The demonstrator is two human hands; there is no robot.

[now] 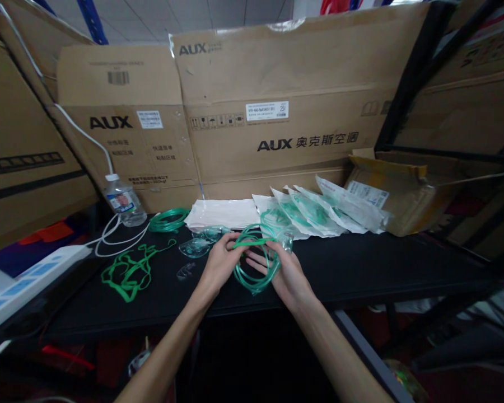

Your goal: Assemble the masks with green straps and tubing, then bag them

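Note:
My left hand (222, 258) is closed, pinching one end of a flat green elastic strap (254, 242). The strap stretches across to my right hand (292, 278), which grips a coil of clear green tubing (252, 282) with some fingers inside the loops. Behind the right fingers shows a clear plastic piece, perhaps part of a mask; its full shape is hidden. Beyond the left hand lie clear green-tinted plastic masks (197, 244). A small clear plastic piece (186, 271) rests left of that hand. Farther left is a tangle of green elastic straps (130, 274).
Another green tubing coil (168, 220) sits near a plastic bottle (125, 201). White pouches (222, 214) are stacked at the back, with several filled pouches (315, 212) beside them. An open cardboard box (403, 196) stands right, a white power strip (33, 280) left. Cardboard walls back the black table.

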